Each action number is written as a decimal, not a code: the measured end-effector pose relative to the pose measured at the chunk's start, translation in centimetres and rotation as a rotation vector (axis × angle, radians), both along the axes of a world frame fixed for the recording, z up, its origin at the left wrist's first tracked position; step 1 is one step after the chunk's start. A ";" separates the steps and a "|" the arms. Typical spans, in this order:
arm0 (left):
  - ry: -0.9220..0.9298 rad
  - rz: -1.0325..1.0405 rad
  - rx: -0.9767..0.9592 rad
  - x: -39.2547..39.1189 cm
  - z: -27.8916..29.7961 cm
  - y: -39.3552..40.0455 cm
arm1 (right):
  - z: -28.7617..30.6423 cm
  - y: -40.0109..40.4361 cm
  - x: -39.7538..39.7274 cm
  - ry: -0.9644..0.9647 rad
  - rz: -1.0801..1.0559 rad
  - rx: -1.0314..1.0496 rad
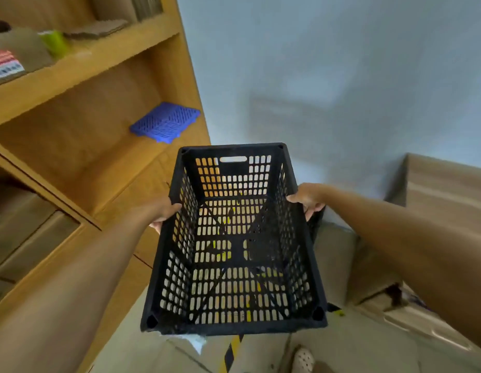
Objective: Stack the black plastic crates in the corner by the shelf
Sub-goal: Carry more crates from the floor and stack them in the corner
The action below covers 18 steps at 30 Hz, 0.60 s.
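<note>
black perforated plastic fills the middle of my view: one crate (234, 238), held up in the air, open side toward me, its far end tipped up a little. my left hand (164, 211) is clamped on the crate's left wall, thumb hooked over the rim, and my right hand (308, 200) grips the right wall the same way, so both are closed around it and carry its full weight.

i judge this as the carry step: the crate is lifted and headed for the corner where the wooden shelf (86, 130) on the left meets the pale wall (341, 76) beyond. i can't see any other black crate from here, so i can't tell whether a stack already waits there. next i need to bring the crate forward and down toward that corner, keep it level, line up its edges with whatever it lands on, and only then loosen my fingers.

the crate itself holds nothing; through its slots i see only floor and yellow-black tape (232, 351) below. on the shelf a blue grid tray (165, 122) lies flat near the right end, with blurred cardboard and a green object on the board above. a brown box (446, 189) sits off to the right.
</note>
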<state>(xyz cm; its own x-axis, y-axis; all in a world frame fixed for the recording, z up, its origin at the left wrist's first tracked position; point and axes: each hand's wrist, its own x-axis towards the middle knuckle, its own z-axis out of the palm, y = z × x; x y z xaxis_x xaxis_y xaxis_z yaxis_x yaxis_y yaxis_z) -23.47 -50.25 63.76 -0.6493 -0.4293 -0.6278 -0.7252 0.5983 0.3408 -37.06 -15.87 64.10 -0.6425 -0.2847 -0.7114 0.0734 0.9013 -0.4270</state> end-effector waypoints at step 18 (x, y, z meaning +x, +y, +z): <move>-0.164 -0.333 -0.144 -29.7 -5.7 13.6 | -6.9 14.4 -20.3 -0.153 -0.367 -0.022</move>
